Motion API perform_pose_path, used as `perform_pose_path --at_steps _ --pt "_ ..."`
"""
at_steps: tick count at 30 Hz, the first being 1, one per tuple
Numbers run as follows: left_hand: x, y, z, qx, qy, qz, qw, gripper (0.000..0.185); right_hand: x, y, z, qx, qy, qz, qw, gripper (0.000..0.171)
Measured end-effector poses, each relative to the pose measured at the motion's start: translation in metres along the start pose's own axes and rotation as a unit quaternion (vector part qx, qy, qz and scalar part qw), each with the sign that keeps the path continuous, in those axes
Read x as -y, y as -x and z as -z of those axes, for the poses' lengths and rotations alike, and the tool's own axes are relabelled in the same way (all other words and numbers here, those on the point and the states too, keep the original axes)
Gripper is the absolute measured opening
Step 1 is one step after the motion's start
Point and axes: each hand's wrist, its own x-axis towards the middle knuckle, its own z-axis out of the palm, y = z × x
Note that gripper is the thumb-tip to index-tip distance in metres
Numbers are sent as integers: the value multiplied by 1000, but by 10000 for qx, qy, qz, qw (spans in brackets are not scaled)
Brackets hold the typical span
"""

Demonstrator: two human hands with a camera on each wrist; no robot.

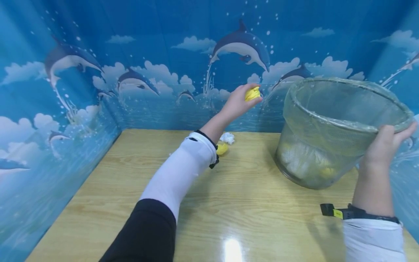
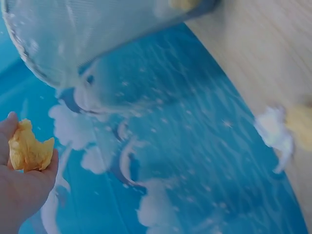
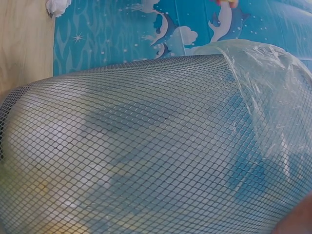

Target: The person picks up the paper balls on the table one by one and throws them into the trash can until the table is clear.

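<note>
A crumpled yellow paper ball [image 1: 252, 94] is pinched between the thumb and fingers of my left hand [image 1: 237, 102], raised above the table to the left of the bin. My right hand [image 1: 381, 147] grips the near right rim of a mesh wastebasket [image 1: 307, 145], which leans with its mouth toward the right. A clear plastic liner [image 1: 330, 122] folds over its rim. Through the mesh, white and yellow crumpled pieces show blurrily at the bottom. In the right wrist view the mesh wall [image 3: 146, 146] fills most of the picture, with only a bit of the right hand [image 3: 295, 219] in the corner.
Behind the left forearm, a white crumpled paper [image 1: 227, 138] and another yellow one [image 1: 222, 148] lie on the wooden table [image 1: 248, 211] near its back edge. A blue dolphin-print curtain [image 1: 163, 54] stands around the table's back and sides.
</note>
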Motion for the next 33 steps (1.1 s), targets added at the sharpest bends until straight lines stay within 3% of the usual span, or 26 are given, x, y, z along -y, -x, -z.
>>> perform_pose_path --at_steps 7,12,22,33 --pt "-35 -8 -10 -30 236 -403 9989 53 2 2 1 17 -30 54 10000 66" --pt "-58 -13 -23 67 375 -485 9981 51 4 4 0 91 -102 216 9997 66" --pt "-97 -21 -49 331 181 -694 9969 51 6 3 -2 73 -226 241 9994 65" --pt "-115 -23 -70 585 176 -882 9942 52 3 3 -2 34 -236 412 9989 64"
